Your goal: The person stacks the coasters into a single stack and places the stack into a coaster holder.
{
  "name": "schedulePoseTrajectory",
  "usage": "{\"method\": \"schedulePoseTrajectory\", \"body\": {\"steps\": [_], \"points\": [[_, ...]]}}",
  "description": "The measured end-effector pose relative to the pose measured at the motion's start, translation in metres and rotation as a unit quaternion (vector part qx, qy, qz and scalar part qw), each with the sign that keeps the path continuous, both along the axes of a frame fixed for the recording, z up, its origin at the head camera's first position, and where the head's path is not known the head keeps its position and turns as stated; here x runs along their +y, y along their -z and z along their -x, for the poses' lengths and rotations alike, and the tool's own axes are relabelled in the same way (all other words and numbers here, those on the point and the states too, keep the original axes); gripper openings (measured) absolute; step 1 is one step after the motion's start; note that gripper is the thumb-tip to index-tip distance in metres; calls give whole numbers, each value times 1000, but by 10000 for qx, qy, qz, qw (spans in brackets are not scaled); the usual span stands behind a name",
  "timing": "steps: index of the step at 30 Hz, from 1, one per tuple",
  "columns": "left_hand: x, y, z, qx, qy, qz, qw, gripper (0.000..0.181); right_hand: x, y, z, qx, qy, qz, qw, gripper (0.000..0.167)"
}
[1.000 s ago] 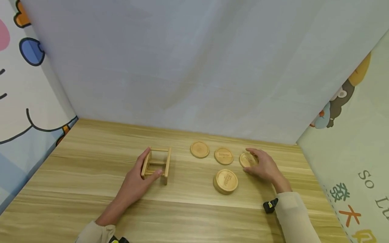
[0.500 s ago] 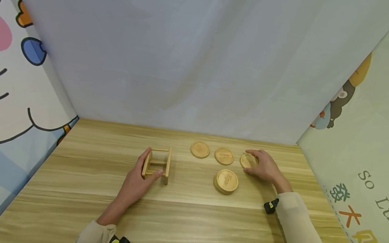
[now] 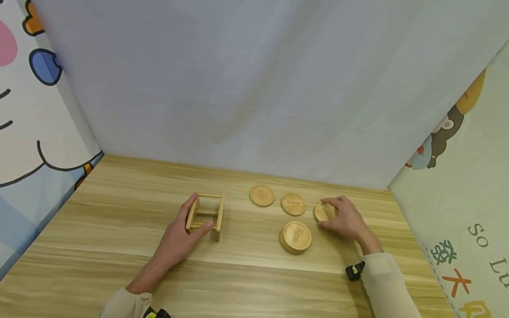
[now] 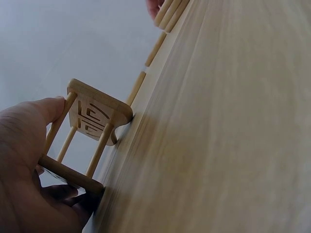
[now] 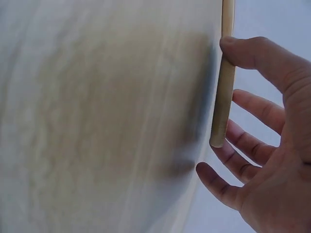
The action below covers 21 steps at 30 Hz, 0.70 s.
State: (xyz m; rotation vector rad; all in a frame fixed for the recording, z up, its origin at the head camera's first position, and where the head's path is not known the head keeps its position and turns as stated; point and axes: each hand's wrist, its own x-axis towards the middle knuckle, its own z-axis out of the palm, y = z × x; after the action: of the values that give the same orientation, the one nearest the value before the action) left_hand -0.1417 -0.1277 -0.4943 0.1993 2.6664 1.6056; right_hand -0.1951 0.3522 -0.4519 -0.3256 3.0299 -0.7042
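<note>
At the left of the head view, my left hand [image 3: 179,240] holds a small wooden coaster rack [image 3: 220,216], fingers on its far side and thumb on the near one. The left wrist view shows the rack's slatted end panel [image 4: 97,109] and its round bars, with the rack at the table surface. Over on the right, my right hand [image 3: 347,219] pinches a round wooden coaster [image 3: 324,212] by its edges between thumb and fingers. Edge-on in the right wrist view, that coaster [image 5: 223,102] has the thumb against its rim; it lies at or just above the table.
Two single coasters lie between the hands, a plain one [image 3: 261,196] and a printed one [image 3: 293,204]. Nearer stands a short stack of coasters [image 3: 296,236] with print on top. A pale curtain [image 3: 246,88] hangs behind the wooden table [image 3: 238,282], with patterned cloth at both sides.
My right hand's fingertip has drawn in slightly at the coaster's far edge. The left hand, rack and other coasters stay where they were.
</note>
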Motion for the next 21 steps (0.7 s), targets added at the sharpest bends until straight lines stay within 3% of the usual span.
{"method": "schedulePoseTrajectory", "body": {"steps": [21], "points": [[1,-2,-1,32,-15,26,10000,92,-6,-7,-9,209,25,301,9993,72]]}}
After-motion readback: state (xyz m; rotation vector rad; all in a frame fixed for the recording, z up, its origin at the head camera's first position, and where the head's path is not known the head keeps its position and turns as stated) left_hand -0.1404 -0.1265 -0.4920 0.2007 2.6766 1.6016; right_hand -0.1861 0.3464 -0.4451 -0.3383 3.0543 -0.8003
